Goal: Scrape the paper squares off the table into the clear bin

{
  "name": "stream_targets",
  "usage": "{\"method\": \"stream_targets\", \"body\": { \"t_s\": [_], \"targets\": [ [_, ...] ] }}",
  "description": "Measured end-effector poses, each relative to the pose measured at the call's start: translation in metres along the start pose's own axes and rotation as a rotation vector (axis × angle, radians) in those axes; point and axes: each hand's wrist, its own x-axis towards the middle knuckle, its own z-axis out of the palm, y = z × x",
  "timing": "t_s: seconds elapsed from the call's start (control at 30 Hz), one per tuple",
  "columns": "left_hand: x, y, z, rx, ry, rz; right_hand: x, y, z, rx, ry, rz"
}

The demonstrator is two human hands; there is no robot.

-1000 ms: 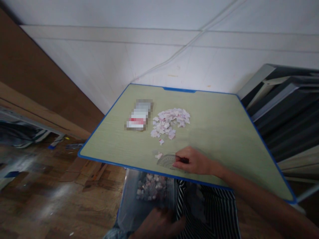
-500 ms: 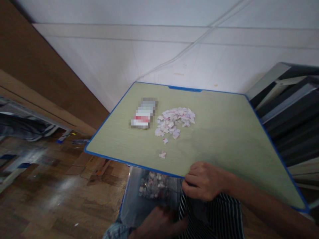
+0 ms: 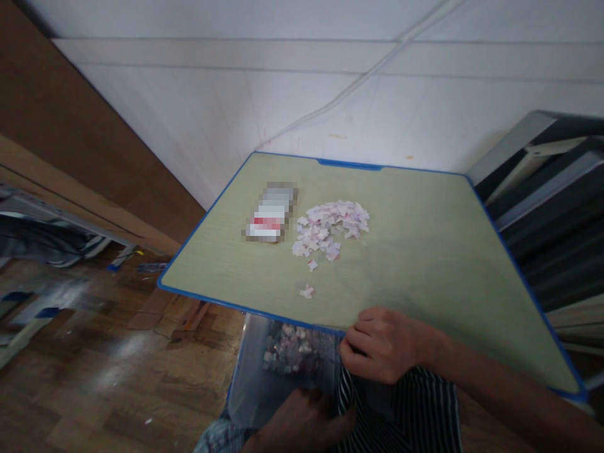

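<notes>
Over the near edge of the pale green tabletop (image 3: 425, 251), my right hand (image 3: 384, 346) is closed with its fingers curled down. Whatever it pinches is hidden. Lower down, in shadow by my lap, is my left hand (image 3: 302, 418); its dark, blurred fingers do not show whether it is open or closed. A translucent plastic tub (image 3: 250, 377) lies below the table edge, beside my left hand. Inside it are many small whitish folded pieces (image 3: 287, 352), seemingly in clear plastic. On the table lies a loose pile of small pale pink paper pieces (image 3: 330, 226), with two stray bits nearer me.
A phone-like slab (image 3: 271, 212), blurred out, lies left of the pile. The table has a blue rim (image 3: 202, 292) and stands against a white wall (image 3: 302, 100). Dark folded furniture (image 3: 542, 207) leans at the right. Wooden floor (image 3: 117, 377) and a brown cabinet (image 3: 94, 126) lie left.
My right hand has shifted slightly left along the table edge. My left hand stays low near the tub. The paper pile and slab have not moved on the table; the view has tilted a little.
</notes>
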Motion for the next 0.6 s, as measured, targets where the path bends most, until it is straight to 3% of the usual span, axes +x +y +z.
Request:
{"method": "stream_targets", "body": {
  "t_s": [0.3, 0.5, 0.6],
  "targets": [
    [0.000, -0.001, 0.008, 0.041, 0.026, 0.017, 0.003, -0.006, 0.003, -0.011, 0.012, -0.013],
    [0.000, 0.000, 0.011, 0.017, 0.052, 0.004, 0.002, -0.011, 0.007, -0.010, -0.068, -0.021],
    [0.000, 0.000, 0.011, 0.012, 0.065, 0.011, 0.002, -0.011, 0.006, -0.018, -0.019, -0.042]
  ]
}}
